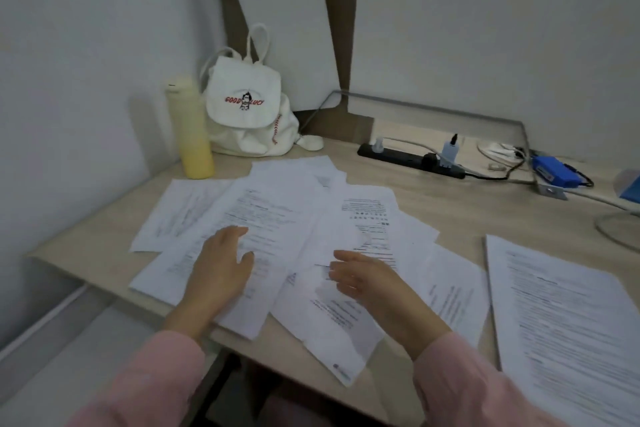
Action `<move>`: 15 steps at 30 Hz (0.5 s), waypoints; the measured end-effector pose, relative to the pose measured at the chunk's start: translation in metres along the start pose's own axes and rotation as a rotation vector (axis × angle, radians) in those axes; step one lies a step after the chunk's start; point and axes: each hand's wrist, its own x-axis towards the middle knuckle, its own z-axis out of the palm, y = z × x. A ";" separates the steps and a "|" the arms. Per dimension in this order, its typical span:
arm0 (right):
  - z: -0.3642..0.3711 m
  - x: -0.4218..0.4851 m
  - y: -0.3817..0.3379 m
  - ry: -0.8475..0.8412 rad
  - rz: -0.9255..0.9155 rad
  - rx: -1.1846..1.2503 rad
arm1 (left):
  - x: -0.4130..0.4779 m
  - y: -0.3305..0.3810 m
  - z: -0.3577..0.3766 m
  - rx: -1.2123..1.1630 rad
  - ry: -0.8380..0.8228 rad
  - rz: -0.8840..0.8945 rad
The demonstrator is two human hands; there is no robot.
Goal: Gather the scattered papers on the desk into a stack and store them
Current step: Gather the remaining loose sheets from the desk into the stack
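Across the desk (450, 204), printed papers (277, 218) overlap loosely under flat, empty hands (221, 267).

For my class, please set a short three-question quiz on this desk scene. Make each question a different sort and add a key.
1. True or false: the yellow bottle stands to the left of the white backpack.
2. The left hand and the right hand are both over: A the scattered papers; B the power strip; C the backpack.
3. Fill in: the person's sleeves are ____ in colour.
Key: 1 true; 2 A; 3 pink.
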 end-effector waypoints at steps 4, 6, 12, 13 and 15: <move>0.039 0.021 0.008 0.005 0.123 0.186 | 0.014 -0.061 -0.033 0.219 0.005 -0.169; 0.049 0.027 0.011 -0.004 0.195 0.181 | 0.016 -0.077 -0.038 0.246 -0.023 -0.217; 0.061 0.042 0.016 -0.011 0.245 0.181 | 0.017 -0.092 -0.033 0.329 -0.056 -0.164; 0.063 0.044 0.017 0.002 0.232 0.166 | 0.017 -0.093 -0.032 0.328 -0.048 -0.160; 0.070 0.045 0.018 -0.008 0.211 0.105 | 0.016 -0.094 -0.031 0.328 -0.034 -0.154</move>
